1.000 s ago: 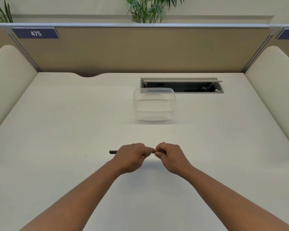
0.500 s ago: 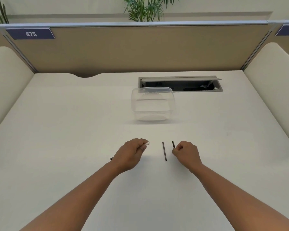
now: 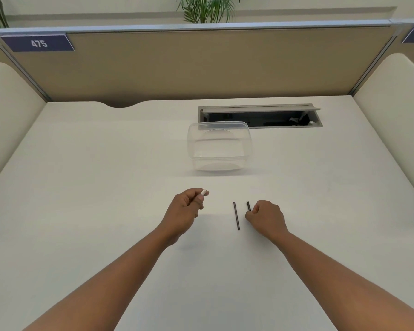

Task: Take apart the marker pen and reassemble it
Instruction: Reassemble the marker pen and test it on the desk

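The marker pen is in separate pieces on the white desk (image 3: 105,211). A thin dark rod (image 3: 236,215) lies loose between my hands, pointing away from me. My left hand (image 3: 185,211) is closed around the pen body, whose white end (image 3: 204,192) sticks out past the fingertips; the rest of the body is hidden in the hand. My right hand (image 3: 267,217) rests on the desk, its fingers pinching a second dark piece (image 3: 248,205), whose upper end shows beyond the fingers.
A clear plastic container (image 3: 219,145) stands behind the hands near the middle of the desk. An open cable tray (image 3: 261,115) is set into the desk behind it. Tan partition panels close off the back and both sides.
One second ago both hands were together on the pen. They have pulled apart, the thin dark rod now lies on the desk, and each hand keeps a piece.
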Available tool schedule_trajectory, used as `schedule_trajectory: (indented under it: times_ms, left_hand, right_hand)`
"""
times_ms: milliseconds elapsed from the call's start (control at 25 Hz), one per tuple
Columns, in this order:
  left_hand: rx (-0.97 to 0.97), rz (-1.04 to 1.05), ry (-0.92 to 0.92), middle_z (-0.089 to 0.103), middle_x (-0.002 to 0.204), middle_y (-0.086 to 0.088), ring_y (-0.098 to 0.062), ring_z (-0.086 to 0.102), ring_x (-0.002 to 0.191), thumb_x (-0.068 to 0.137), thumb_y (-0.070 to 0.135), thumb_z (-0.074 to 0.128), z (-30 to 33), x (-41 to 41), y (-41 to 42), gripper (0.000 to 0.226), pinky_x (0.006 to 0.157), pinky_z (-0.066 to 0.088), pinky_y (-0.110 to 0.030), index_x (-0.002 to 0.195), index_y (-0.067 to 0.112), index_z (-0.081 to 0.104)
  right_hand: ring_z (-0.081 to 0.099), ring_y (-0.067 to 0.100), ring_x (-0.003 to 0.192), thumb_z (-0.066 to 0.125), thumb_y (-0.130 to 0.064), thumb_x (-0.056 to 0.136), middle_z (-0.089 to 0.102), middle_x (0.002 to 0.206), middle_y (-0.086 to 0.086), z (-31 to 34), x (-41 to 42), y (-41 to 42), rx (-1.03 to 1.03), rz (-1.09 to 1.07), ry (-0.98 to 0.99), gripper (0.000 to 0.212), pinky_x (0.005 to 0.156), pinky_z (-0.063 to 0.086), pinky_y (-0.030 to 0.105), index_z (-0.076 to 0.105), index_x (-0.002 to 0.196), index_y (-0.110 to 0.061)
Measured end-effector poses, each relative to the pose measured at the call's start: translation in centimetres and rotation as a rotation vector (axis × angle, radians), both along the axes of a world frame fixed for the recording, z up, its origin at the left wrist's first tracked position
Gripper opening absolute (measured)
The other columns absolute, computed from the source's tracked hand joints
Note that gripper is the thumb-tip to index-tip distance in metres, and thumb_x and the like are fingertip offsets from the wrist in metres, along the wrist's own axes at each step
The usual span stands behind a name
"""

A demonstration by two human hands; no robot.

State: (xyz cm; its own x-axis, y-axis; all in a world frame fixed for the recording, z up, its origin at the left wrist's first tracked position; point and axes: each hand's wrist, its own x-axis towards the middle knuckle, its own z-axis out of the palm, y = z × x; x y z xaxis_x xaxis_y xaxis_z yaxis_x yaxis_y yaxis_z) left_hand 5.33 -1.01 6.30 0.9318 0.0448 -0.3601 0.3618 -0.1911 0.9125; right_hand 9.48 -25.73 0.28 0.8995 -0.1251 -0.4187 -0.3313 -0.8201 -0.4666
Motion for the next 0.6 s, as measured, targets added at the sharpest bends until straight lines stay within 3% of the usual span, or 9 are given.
schedule_trajectory:
  times_ms: [320, 480, 600]
  left_hand:
    - [-0.12, 0.06, 0.032, 0.059, 0.081, 0.003, -0.011, 0.048, 0.065, 0.104, 0.027, 0.052, 0.2, 0.2, 0.0, 0.021, 0.063, 0.04, -0.025, 0.112, 0.026, 0.072]
    - [-0.324, 0.166, 0.134, 0.059, 0.077, 0.003, -0.012, 0.054, 0.065, 0.104, 0.023, 0.053, 0.5, 0.5, -0.3, 0.02, 0.062, 0.046, -0.027, 0.108, 0.019, 0.072]
    - [-0.415, 0.237, 0.211, 0.068, 0.08, 0.002, -0.014, 0.064, 0.074, 0.104, 0.024, 0.054, 0.6, 0.8, -0.2, 0.018, 0.069, 0.049, -0.031, 0.108, 0.019, 0.071]
  right_hand:
    - [0.055, 0.01, 0.065, 0.064, -0.033, 0.079, 0.061, 0.071, -0.008, -0.4, -0.4, -0.3, 0.024, 0.027, -0.029, 0.018, 0.054, 0.037, 0.029, 0.052, 0.07, -0.022]
    - [0.059, 0.015, 0.069, 0.066, -0.035, 0.078, 0.064, 0.074, -0.005, -0.5, -0.8, -0.5, 0.072, 0.012, -0.063, 0.017, 0.059, 0.044, 0.031, 0.054, 0.078, -0.022]
    - [0.061, 0.018, 0.07, 0.065, -0.033, 0.08, 0.063, 0.073, -0.008, 0.0, -1.3, -0.4, 0.064, 0.06, -0.164, 0.014, 0.062, 0.048, 0.034, 0.053, 0.084, -0.026]
